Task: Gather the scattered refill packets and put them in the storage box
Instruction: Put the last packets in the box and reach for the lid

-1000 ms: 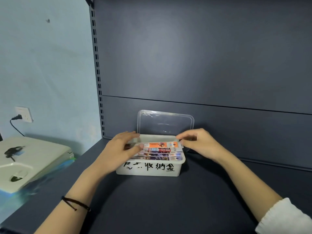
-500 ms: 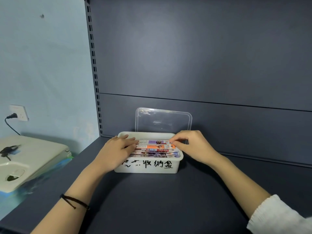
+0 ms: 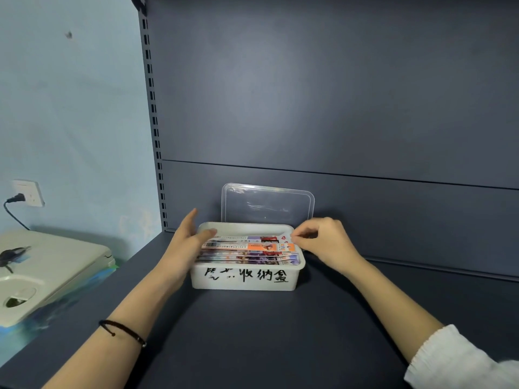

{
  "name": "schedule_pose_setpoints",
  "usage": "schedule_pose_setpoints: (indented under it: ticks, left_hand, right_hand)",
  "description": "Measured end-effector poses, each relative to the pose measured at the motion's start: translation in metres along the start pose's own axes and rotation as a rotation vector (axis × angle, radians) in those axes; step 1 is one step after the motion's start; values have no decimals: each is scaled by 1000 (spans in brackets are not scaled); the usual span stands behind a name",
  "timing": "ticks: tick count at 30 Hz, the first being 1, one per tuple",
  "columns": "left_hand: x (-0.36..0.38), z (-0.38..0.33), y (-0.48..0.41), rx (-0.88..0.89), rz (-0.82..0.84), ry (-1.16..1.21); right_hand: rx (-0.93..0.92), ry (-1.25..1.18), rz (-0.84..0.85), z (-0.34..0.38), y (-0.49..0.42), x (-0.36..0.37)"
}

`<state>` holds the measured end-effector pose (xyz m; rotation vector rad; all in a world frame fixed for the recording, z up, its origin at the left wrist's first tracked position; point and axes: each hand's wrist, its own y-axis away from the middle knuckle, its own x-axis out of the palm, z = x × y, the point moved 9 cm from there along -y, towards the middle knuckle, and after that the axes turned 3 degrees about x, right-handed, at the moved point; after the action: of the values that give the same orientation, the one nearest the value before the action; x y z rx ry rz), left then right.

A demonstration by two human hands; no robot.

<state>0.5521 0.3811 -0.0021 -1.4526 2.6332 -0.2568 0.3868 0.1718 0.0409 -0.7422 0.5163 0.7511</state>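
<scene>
Lifting off the stack where it was lying flat a moment earlier, the left hand (image 3: 188, 242) is now hovering at the left end of the storage box (image 3: 293, 276), while the right hand (image 3: 325, 240) is shifting to the far right corner. The refill packets (image 3: 247, 247) are sitting inside the box in a layered pile, reaching about to the rim, with no packet showing loose on the shelf (image 3: 252, 332).

Risk is lying mostly in that full pile. The right hand is pinching the right end of the upper packets between curled fingers and thumb, and a tug or lift there is likely to be fanning the slick packets out over the rim, since nothing is pressing them down on the left any more. The box is also looking light, so a sideways pull could be sliding it along the shelf. The clear lid (image 3: 266, 203) is leaning upright against the back panel just behind the box, and a knock from either hand could be tipping it over.

The left hand is open, fingers straight and together, thumb raised, palm facing the box's left end; motion blur is hiding whether the fingertips are touching the packets. Both forearms are reaching in from below, the right wrist bending inward.
</scene>
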Motion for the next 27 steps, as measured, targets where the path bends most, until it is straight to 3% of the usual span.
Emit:
schedule_pose_setpoints:
  ticks: [8, 13, 18, 27]
  left_hand:
    - [11, 6, -6, -45, 43, -7]
    - [8, -3, -36, -99, 12, -41]
    - [19, -12, -55, -74, 64, 47]
    - [26, -5, -53, -6, 147, 85]
  right_hand:
    - [7, -27, 48, -5, 1, -13]
    - [171, -276, -285, -31, -4, -43]
    - [280, -453, -143, -40, -10, -10]
    - [240, -554, -132, -12, -5, -3]
